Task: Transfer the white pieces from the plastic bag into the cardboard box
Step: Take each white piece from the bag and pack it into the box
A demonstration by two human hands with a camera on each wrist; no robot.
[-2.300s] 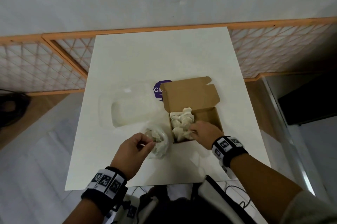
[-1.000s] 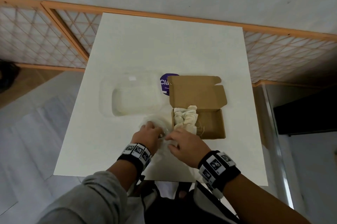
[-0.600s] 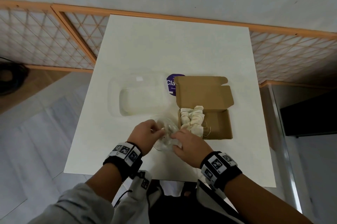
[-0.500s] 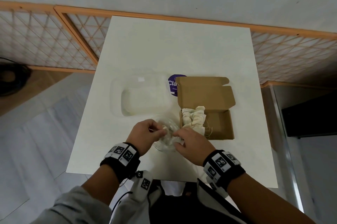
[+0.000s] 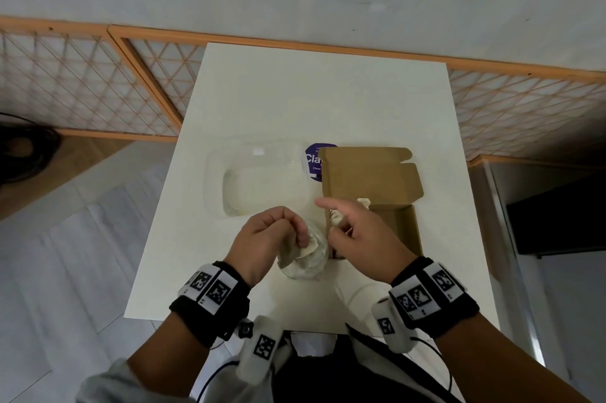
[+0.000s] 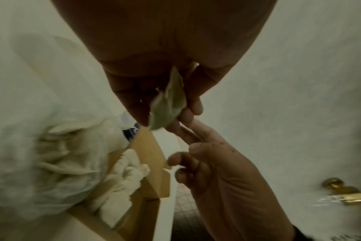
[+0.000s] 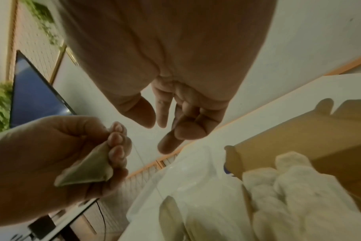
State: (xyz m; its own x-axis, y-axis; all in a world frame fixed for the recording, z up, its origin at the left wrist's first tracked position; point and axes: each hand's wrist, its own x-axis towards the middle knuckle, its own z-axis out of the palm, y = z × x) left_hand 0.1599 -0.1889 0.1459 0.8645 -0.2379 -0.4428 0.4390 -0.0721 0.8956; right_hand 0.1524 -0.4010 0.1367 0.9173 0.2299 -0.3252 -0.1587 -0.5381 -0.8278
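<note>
On the white table (image 5: pixel 328 100) an open cardboard box (image 5: pixel 401 225) holds several white pieces (image 5: pixel 336 217) along its left side, also seen as white pieces (image 7: pixel 289 179) in the right wrist view. Just left of the box sits a crumpled clear plastic bag (image 5: pixel 305 263) with more pieces inside. My left hand (image 5: pixel 295 232) is raised over the bag and pinches one flat white piece (image 6: pixel 168 104) between thumb and curled fingers. My right hand (image 5: pixel 347 228) hovers over the box's near left corner and holds nothing, its fingers loose (image 7: pixel 169 124) and the index finger pointing left.
A clear plastic container (image 5: pixel 259 179) lies on the table left of the box lid (image 5: pixel 370 173), with a purple label (image 5: pixel 313 159) between them. Orange lattice panels (image 5: pixel 82 84) stand behind and beside the table. A dark screen (image 5: pixel 557 222) is at the right.
Both hands were down on the bag half a second ago. My left hand has since lifted a white piece out of it, and my right hand has let go and risen toward the box.
</note>
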